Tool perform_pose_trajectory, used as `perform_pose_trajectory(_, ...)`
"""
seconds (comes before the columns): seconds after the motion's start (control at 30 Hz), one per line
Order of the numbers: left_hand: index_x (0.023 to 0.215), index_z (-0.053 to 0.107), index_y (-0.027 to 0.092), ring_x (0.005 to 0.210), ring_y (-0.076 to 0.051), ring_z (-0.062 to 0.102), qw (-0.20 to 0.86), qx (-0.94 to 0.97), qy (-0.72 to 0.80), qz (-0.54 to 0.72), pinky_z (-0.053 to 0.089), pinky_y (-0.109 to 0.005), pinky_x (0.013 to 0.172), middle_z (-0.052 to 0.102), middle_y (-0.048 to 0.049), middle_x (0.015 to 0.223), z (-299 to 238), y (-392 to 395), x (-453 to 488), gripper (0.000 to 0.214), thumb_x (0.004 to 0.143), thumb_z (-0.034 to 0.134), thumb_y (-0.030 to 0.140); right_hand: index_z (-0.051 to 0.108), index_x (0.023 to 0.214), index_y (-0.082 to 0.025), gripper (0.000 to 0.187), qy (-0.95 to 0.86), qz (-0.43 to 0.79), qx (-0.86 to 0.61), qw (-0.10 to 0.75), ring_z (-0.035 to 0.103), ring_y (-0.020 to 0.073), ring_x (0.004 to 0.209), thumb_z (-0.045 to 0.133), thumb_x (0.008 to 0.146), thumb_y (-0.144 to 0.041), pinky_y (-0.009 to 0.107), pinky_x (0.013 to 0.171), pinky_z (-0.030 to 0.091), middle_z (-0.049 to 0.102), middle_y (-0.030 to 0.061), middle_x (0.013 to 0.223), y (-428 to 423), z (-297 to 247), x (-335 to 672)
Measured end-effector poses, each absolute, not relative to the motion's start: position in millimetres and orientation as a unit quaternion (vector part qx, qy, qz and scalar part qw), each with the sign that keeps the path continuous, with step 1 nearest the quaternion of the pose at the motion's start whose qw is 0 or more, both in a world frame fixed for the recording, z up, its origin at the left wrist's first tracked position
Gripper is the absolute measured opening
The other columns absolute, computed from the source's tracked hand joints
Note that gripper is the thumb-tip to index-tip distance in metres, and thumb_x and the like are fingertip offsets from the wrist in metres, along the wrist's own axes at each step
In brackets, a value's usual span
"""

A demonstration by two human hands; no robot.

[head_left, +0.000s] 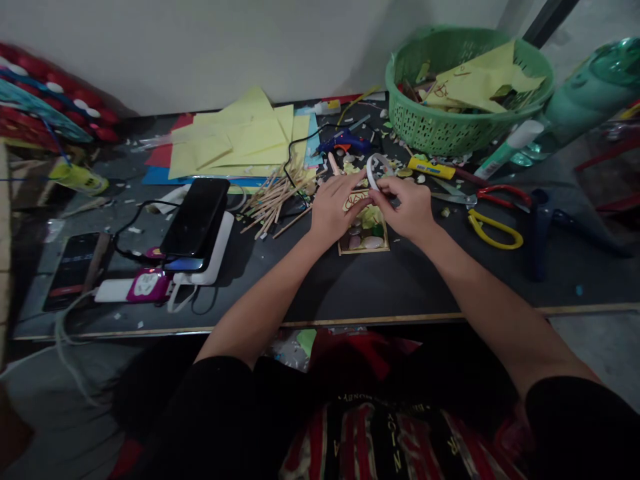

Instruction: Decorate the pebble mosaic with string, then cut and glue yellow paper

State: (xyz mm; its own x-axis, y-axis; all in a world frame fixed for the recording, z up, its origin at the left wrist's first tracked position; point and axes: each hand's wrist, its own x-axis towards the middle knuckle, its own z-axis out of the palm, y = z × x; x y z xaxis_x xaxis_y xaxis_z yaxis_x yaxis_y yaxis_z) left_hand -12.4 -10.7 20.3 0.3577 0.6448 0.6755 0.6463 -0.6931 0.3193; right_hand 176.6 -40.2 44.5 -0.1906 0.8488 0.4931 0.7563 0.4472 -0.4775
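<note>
A small shallow frame with pale wooden edges lies on the dark table in front of me. Smooth stones and yellow-green pieces fill its lower part, and a patterned panel crosses its upper part. My left hand grips the frame's upper left side, thumb over the panel and one finger sticking out. Between the thumb and fingers of my right hand is a white strip, curved in a loop above the frame's upper edge. The fingertips hide part of the panel and the strip's lower end.
Behind my hands lie a blue glue gun, thin wooden sticks and yellow paper sheets. To the right are a green basket, a yellow-handled cutter, scissors and a bottle. Phones and cables occupy the left.
</note>
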Motion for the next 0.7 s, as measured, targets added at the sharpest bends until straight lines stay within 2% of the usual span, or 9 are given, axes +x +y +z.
perform_pose_trajectory(0.2, 0.134, 0.058, 0.026, 0.116, -0.022, 0.065, 0.026, -0.815, -0.396, -0.422, 0.049, -0.040, 0.102, 0.071, -0.0095, 0.122, 26.7, -15.2, -11.2, 0.054, 0.095, 0.043, 0.062, 0.070, 0.103, -0.022, 0.037, -0.769, 0.109, -0.500, 0.382, 0.069, 0.0205, 0.083, 0.044, 0.098, -0.048, 0.032, 0.077, 0.049, 0.074, 0.0048, 0.087, -41.8, 49.1, 175.7)
perform_pose_trajectory(0.37, 0.123, 0.066, 0.027, 0.106, -0.019, 0.066, 0.040, -0.820, -0.383, -0.423, 0.051, -0.038, 0.095, 0.074, -0.0062, 0.107, 27.7, -14.8, -10.5, 0.041, 0.098, 0.046, 0.053, 0.071, 0.099, -0.021, 0.038, -0.767, 0.108, -0.505, 0.382, 0.069, 0.0208, 0.081, 0.044, 0.098, -0.048, 0.032, 0.077, 0.050, 0.073, 0.0055, 0.084, -42.1, 51.4, 174.8)
perform_pose_trajectory(0.53, 0.103, 0.072, 0.026, 0.098, -0.017, 0.067, 0.019, -0.816, -0.372, -0.442, 0.051, -0.037, 0.093, 0.074, -0.0032, 0.095, 27.3, -15.5, -7.9, 0.031, 0.099, 0.049, 0.047, 0.073, 0.101, -0.023, 0.041, -0.772, 0.098, -0.516, 0.359, 0.067, 0.0200, 0.078, 0.040, 0.100, -0.047, 0.033, 0.075, 0.049, 0.072, 0.0046, 0.083, -38.4, 51.1, 177.8)
perform_pose_trajectory(0.7, 0.097, 0.067, 0.024, 0.097, -0.019, 0.065, -0.016, -0.815, -0.390, -0.428, 0.049, -0.039, 0.093, 0.072, -0.0036, 0.091, 29.1, -16.6, -7.4, 0.032, 0.098, 0.048, 0.050, 0.073, 0.103, -0.022, 0.039, -0.792, 0.050, -0.507, 0.337, 0.067, 0.0241, 0.092, 0.040, 0.099, -0.043, 0.039, 0.088, 0.047, 0.074, 0.0077, 0.094, -33.9, 45.4, 179.9)
